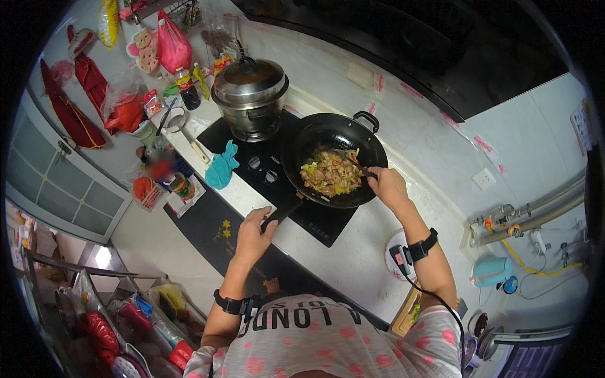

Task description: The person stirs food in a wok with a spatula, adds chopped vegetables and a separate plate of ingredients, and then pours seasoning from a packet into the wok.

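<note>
A black wok sits on the black glass cooktop, with browned meat pieces and yellow-green bits in it. My left hand is around the end of the wok's long handle, the thumb on one side and the fingers on the other. In my right hand, over the wok's right side, is a spatula whose blade is partly hidden in the food. A lidded steel pot stands behind and left of the wok.
A teal cloth lies on the counter's front edge beside a strainer. Behind them stands a dark sauce bottle. A round plate and a wooden cutting board are on the right. A range hood hangs above.
</note>
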Action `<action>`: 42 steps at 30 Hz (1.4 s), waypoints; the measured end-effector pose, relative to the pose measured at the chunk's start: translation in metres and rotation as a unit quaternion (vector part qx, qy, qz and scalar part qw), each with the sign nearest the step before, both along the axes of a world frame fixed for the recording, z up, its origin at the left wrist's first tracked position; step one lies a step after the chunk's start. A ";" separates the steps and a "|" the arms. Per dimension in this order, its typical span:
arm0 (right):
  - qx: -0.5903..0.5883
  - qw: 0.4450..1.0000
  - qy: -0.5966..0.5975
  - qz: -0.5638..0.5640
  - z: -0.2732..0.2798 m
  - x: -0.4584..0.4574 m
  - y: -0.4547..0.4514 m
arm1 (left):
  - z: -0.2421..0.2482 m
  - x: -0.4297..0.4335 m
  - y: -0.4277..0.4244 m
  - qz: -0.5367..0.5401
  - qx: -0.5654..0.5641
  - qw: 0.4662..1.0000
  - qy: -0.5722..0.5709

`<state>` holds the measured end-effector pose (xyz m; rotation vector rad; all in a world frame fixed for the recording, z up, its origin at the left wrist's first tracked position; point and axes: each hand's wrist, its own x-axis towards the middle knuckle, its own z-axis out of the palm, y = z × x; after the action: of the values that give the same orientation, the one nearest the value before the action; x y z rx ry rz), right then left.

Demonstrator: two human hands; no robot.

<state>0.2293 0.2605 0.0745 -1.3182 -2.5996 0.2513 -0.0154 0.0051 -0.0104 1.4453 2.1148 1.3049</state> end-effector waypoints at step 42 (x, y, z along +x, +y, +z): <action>-0.070 0.994 0.071 -0.046 0.055 0.042 -0.073 | 0.011 0.006 0.002 0.001 -0.006 1.000 -0.026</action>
<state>0.2717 0.1877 0.1297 -1.4058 -2.4355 0.4997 -0.0093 0.0067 0.0011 1.3892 2.0875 1.3146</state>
